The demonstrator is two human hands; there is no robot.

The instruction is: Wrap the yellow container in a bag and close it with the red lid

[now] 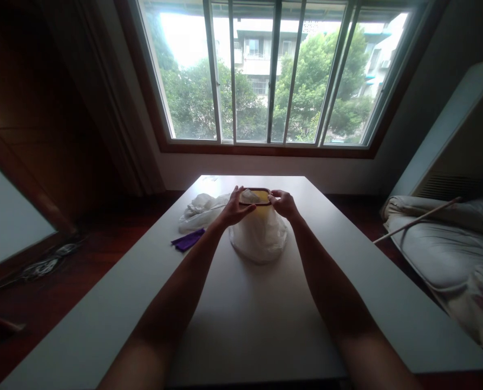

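In the middle of the white table (261,314) stands a small yellow bin with a brown rectangular rim (261,204). A white plastic bag (260,238) hangs around its outside and spreads out at the base. Something pale and crumpled, perhaps more of the bag, shows inside the opening. My left hand (236,208) grips the left side of the rim, thumb along the front edge and fingers behind. At the right corner, my right hand (282,202) pinches the rim, possibly with some plastic under the fingers.
Left of the bin lie a crumpled heap of white plastic bags (203,210) and a folded purple cloth-like piece (188,240). A covered bed or couch with a stick (418,219) on it is to the right. Cables (49,265) lie on the floor at left.
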